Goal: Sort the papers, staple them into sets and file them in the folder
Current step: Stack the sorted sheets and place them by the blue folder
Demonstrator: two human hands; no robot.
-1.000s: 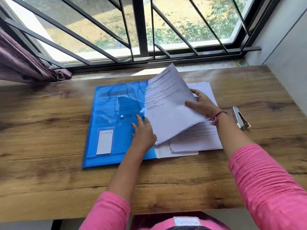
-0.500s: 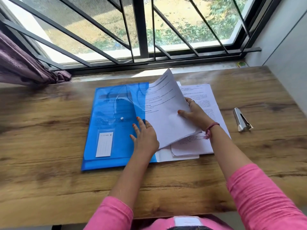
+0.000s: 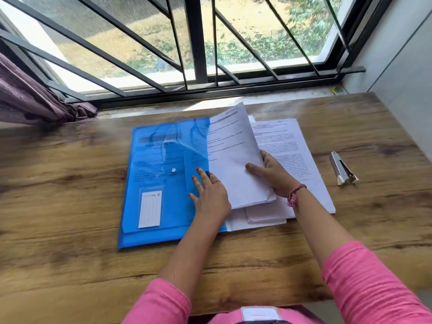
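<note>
Head view: at centre-left of the frame your blue folder (image 3: 163, 178) lies flat on the wooden table (image 3: 70, 253). Your left hand (image 3: 210, 197) presses on it, fingers straight and spread. Your right hand (image 3: 273, 176) pinches a lifted set of papers (image 3: 231, 155) above more sheets (image 3: 294, 160). The stapler (image 3: 342, 170) sits far right.

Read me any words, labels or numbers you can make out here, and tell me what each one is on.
"Wipe Drying": heading on the sheet seen through the blue folder; the rest is cut off by glare.
"ONE": end of a logo on the white label card; its first letters are too faint.
Lifted sheets: printed lines, too blurred.
Flat paper stack: text too small.
Stapler: no marking shows.
</note>
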